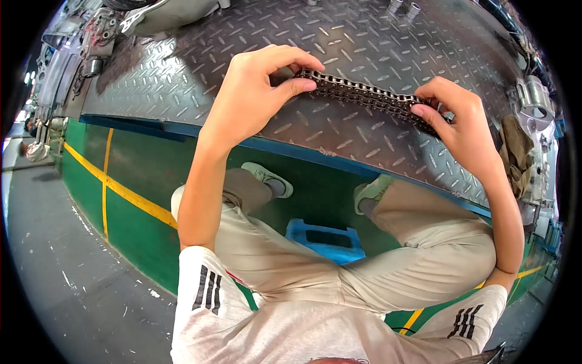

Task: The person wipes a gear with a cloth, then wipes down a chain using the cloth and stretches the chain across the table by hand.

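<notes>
A dark metal roller chain (364, 97) is stretched between my two hands above the diamond-plate bench top (260, 33). It looks doubled, with several rows of links lying side by side. My left hand (267, 85) pinches its left end between thumb and fingers. At the other end, my right hand (451, 115) grips the chain with thumb and bent fingers, which partly hide that end. The chain sags slightly and slopes down to the right.
Metal parts (100, 36) crowd the bench's left end, near a pale casing (163, 15). Two small metal cylinders (412, 10) stand at the far side. To the right are a brown cloth (515, 151) and a metal housing (535, 97). A blue stool (327, 239) is below.
</notes>
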### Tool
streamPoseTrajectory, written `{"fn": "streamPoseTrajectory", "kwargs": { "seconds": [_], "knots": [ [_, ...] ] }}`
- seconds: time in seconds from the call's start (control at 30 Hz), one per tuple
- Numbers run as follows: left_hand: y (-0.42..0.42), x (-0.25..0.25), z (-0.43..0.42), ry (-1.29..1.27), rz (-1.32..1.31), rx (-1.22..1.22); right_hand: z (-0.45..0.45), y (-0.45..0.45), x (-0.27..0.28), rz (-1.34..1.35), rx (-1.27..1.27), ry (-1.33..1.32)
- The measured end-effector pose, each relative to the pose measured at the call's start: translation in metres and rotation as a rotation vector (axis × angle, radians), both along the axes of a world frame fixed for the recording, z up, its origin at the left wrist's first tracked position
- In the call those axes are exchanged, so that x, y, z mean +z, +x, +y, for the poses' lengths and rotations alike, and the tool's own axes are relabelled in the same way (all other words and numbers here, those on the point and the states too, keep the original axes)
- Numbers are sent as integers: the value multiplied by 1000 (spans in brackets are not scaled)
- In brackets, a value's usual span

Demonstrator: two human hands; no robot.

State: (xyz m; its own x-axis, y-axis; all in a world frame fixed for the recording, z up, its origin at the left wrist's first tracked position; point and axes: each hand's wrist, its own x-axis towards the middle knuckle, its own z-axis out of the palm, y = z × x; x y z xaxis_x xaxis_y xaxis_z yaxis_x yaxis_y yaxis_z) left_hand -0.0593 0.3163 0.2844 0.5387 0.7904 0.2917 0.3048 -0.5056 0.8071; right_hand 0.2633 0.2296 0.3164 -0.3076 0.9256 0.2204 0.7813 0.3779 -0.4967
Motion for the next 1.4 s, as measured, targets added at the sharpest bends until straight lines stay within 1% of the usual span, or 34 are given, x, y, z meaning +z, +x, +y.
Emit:
{"fn": "streamPoseTrajectory", "kwargs": {
  "seconds": [0.07, 0.1, 0.17, 0.2, 0.27, 0.33, 0.4, 0.43, 0.47, 0.53, 0.57, 0.67, 0.7, 0.77, 0.8, 0.87, 0.93, 1.07, 1.1, 1.13, 1.23, 1.33, 1.4],
  "knots": [
    [4, 1, -3, 80, 81, 38, -2, 6, 4, -16, -12, -21],
    [5, 1, -2, 75, 69, 27, -4, 9, 7, -7, 8, -66],
    [3, -1, 0, 215, 94, -52, -7, 16, 15, -13, 14, -119],
    [3, -1, -2, 226, 87, -68, -9, 19, 19, -20, 35, -151],
    [3, 1, -5, 187, 68, -105, -16, 30, 25, -45, 28, -193],
    [4, -1, -8, 183, 75, -76, -22, 39, 28, -56, 54, -187],
    [6, -2, -11, 92, 41, -45, -29, 47, 34, -126, 20, -216],
    [7, 1, -13, 80, 65, -39, -31, 52, 33, -170, 14, -194],
    [8, 3, -15, 80, 57, -47, -34, 56, 32, -215, 11, -171],
    [9, 5, -16, 74, 88, -37, -38, 63, 32, -221, -8, -158],
    [10, 3, -15, 134, 69, -32, -41, 67, 30, -183, -25, -143],
    [13, 2, -16, 171, 86, -17, -50, 74, 31, -101, -66, -127],
    [13, 2, -16, 172, 88, -23, -53, 73, 34, -171, -106, -128],
    [15, 1, -18, 152, 77, -14, -56, 70, 36, -266, -180, -168],
    [15, 2, -18, 143, 72, -10, -56, 72, 34, -263, -186, -168],
    [14, 3, -19, 134, 85, -21, -56, 78, 26, -247, -74, -105],
    [12, 4, -17, 127, 98, -25, -59, 80, 25, -196, -109, -146],
    [5, 3, -10, 53, 29, -69, -61, 81, 20, -247, -66, -70],
    [3, 3, -10, 55, 53, -53, -62, 77, 21, -245, -83, -72],
    [3, 2, -10, -33, 24, -42, -64, 74, 19, -168, -149, -122],
    [-5, 1, -4, -134, 5, -114, -63, 73, 21, -179, -182, -175],
    [-10, 2, -2, -159, -7, -126, -63, 68, 26, -191, -195, -210],
    [-11, 2, -1, -162, -5, -128, -64, 68, 21, -178, -189, -181]
  ]
}}
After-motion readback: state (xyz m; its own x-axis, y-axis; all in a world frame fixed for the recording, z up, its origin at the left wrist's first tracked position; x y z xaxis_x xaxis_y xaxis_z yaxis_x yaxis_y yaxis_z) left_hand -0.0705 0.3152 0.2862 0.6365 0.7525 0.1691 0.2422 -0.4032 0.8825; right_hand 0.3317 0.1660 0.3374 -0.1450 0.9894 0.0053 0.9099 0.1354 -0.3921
